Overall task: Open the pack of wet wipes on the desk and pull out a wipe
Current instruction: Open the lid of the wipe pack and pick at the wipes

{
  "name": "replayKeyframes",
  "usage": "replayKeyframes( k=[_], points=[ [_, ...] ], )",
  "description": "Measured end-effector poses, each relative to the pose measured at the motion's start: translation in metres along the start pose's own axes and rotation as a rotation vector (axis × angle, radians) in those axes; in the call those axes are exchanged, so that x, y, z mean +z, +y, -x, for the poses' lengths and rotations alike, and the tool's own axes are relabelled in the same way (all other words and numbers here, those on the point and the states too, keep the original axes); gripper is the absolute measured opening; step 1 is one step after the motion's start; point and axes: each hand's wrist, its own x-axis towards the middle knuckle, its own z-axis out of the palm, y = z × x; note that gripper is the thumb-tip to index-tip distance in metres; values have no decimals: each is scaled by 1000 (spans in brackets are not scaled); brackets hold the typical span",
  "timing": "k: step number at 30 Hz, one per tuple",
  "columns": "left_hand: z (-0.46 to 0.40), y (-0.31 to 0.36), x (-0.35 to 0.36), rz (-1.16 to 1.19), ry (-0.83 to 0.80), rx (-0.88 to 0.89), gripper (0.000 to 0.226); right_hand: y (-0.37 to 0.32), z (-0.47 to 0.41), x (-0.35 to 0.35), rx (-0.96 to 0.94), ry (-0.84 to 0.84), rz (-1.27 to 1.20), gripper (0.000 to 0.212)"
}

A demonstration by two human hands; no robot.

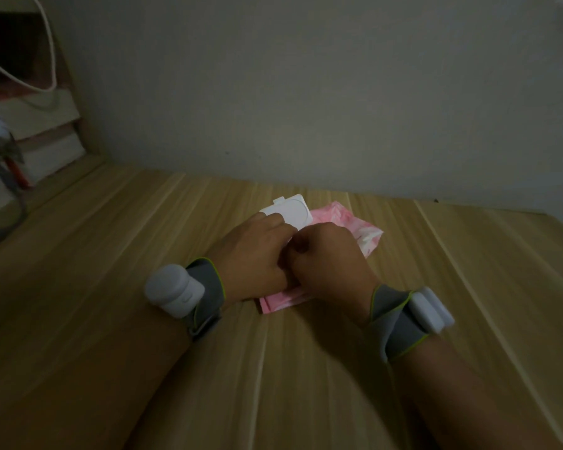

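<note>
While its lid (290,211) stands open, both hands cover the pink pack (355,227)

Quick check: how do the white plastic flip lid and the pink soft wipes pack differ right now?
The white plastic flip lid is plain white and rigid with rounded corners; the pink soft wipes pack is patterned pink and crinkled. The lid is lifted up, tilted towards the wall; the pack lies flat on the wooden desk. The left hand touches the lid; the right hand covers the pack's middle. Both are partly hidden by the hands.

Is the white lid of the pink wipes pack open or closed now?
Open. The white lid stands raised behind the left hand, above the pink wipes pack. No wipe is visible yet.
</note>
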Motion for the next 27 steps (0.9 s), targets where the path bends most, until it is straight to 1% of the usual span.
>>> replayKeyframes(
  k=[3, 13, 17, 21, 27],
  points=[
    [0, 1, -2, 9, -24, 7, 53, -2, 1, -1, -6, 4, -22, 29],
    [0, -3, 1, 31, -23, 10, 36, -4, 3, 1, -61, 25, -25, 27],
    [-2, -6, 3, 16, -56, 23, 40, -5, 4, 1, -69, 35, -25, 26],
    [-1, -5, 2, 36, -32, 25, 35, -6, 4, 1, -73, 28, -34, 27],
    [1, -4, 0, 31, -31, 30, 38, -7, 5, 2, -92, 44, -46, 26]
  ],
)
